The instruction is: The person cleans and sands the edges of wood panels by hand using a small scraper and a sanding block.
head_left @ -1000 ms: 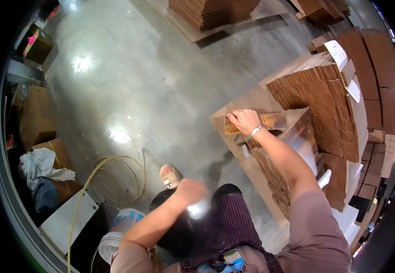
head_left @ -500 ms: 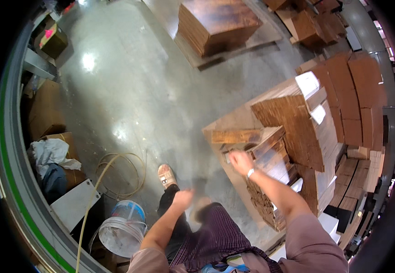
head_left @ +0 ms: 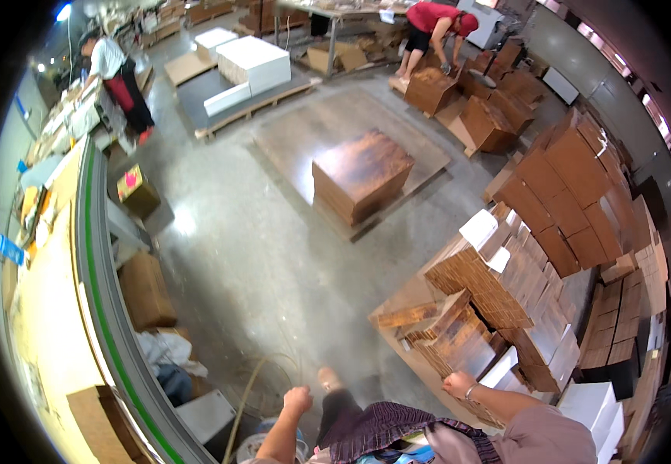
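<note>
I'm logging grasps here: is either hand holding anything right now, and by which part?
Nothing is held. The left hand is a loose fist over the floor; the right hand is closed and empty beside the stacked flat cardboard.

Brown flat cartons (head_left: 481, 303) stacked right, white boxes (head_left: 254, 63) — far pallet, small box (head_left: 137, 191) left

This is a warehouse or packing floor with a bare polished concrete floor (head_left: 250, 255). Stacks of flat brown cardboard (head_left: 498, 309) fill the right of the frame, and another brown stack (head_left: 362, 174) sits on a pallet at the centre. White boxes (head_left: 254, 66) rest on a pallet at the upper left. A long conveyor with a green edge (head_left: 99, 294) curves down the left side. Two other workers (head_left: 115, 77) (head_left: 432, 35) bend over goods along the top.
</note>
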A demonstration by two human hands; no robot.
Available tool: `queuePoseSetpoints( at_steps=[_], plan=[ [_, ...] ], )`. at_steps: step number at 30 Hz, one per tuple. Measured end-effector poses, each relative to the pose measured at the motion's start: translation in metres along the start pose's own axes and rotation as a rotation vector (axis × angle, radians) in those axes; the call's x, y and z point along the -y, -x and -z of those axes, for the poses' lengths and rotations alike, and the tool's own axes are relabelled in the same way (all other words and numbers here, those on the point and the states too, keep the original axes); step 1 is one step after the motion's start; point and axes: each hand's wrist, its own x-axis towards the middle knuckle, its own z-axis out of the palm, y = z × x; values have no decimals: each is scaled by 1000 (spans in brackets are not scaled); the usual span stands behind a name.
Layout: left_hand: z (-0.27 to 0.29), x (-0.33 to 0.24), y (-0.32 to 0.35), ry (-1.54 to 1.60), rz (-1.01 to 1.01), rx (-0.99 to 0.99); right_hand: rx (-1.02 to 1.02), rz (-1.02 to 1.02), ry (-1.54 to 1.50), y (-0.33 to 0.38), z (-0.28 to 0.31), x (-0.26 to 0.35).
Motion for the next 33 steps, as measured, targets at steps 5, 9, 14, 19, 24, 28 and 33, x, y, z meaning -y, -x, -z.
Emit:
queuePoseSetpoints(
  at_steps=[5, 9, 14, 19, 24, 28, 33],
  plan=[
    [55, 28, 23, 62, 91, -23, -31, -64, -89, 11, 31, 37],
    [83, 55, 29, 67, 90, -36, -50, -77, -120, 1, 51, 62],
    [122, 83, 24, 170, 141, -99, 4, -97, -101, -39, 101, 91],
    [185, 64, -8, 288, 168, -106, -130, -230, -60, -93, 150, 72],
    [186, 169, 15, 527, 296, -341, -264, -70, -46, -207, 232, 137],
    [232, 146, 15, 650, 460, -315, -148, -2, 114, -260, 339, 182],
    [249, 102, 50, 968, 551, -574, -337, 25, -269, -348, 439, 253]
  ],
)
